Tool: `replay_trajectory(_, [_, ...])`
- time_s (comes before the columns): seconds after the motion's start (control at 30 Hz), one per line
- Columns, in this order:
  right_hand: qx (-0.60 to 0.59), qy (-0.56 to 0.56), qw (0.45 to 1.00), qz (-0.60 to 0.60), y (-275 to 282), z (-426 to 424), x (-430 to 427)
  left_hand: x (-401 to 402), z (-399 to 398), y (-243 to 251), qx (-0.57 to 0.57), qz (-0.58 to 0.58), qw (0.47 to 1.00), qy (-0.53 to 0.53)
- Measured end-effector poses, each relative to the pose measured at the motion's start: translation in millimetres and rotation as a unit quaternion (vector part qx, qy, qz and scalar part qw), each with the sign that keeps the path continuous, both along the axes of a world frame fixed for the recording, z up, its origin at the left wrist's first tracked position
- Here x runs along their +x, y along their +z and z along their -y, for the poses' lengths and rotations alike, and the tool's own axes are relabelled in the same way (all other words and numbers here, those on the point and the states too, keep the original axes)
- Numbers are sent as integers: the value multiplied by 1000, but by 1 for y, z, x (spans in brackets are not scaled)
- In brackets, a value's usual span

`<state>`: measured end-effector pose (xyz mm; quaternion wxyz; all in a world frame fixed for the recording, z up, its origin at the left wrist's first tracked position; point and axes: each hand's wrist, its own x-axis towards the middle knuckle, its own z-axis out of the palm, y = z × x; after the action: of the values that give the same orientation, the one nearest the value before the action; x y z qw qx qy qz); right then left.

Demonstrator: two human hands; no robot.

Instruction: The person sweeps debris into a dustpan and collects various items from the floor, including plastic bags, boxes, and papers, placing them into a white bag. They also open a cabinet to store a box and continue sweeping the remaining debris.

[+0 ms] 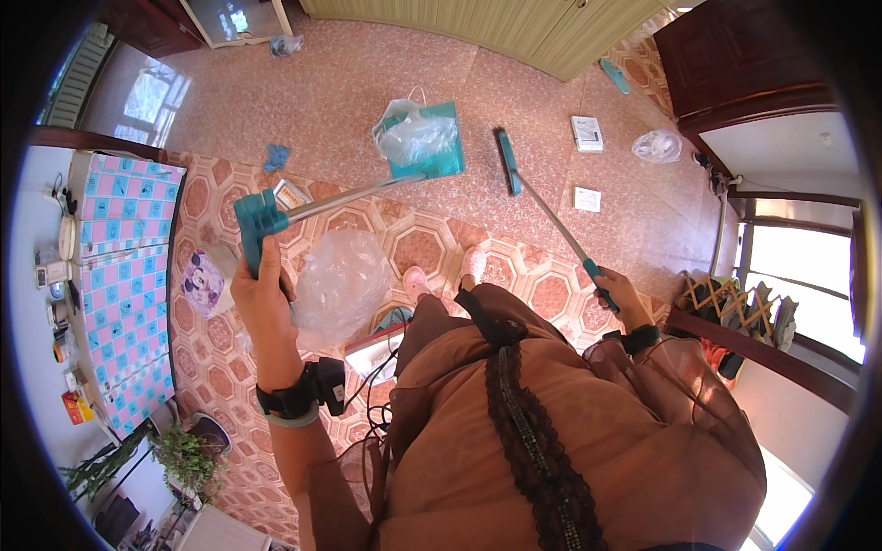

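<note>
My left hand (265,296) is closed round the teal handle of a long-handled dustpan (451,155). The pan lies ahead on the floor, with a clear plastic bag (420,138) and a white bag with a looped handle in it. In my right hand (620,296) is the teal grip of a broom (508,162), whose dark bristles face left. The broom head stands on the floor to the right of the pan, apart from it. Below the dustpan's pole a large, puffed-up clear plastic bag (341,286) lies near my pink clogs.
A blue crumpled cloth or scrap (277,157) lies at the left. White boxes or booklets (587,134) and a crumpled clear bag (657,146) are on the floor at the right. A wooden cabinet (482,21) stands ahead, a shoe rack (737,303) at the right.
</note>
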<state>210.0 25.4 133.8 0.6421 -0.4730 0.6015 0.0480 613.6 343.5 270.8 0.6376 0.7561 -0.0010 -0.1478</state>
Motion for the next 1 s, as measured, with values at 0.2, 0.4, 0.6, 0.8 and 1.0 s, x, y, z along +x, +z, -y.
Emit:
replay_trajectory(0.2, [96, -28, 991, 83, 0, 5, 15, 22, 19, 14, 56, 4, 998, -29])
replay_trajectory(0.4, [282, -103, 926, 229, 2, 5, 9, 49, 38, 26, 69, 17, 997, -11])
replay_trajectory(0.6, [389, -83, 860, 319, 2, 4, -4, 78, 53, 50, 178, 11, 984, -7])
replay_trajectory(0.8, [411, -119, 843, 327, 17, 4, -7, 96, 71, 57, 167, 93, 982, 6])
replay_trajectory(1.0, [393, -158, 846, 326, 64, -12, 32, 167, 65, 59, 176, 54, 982, -27])
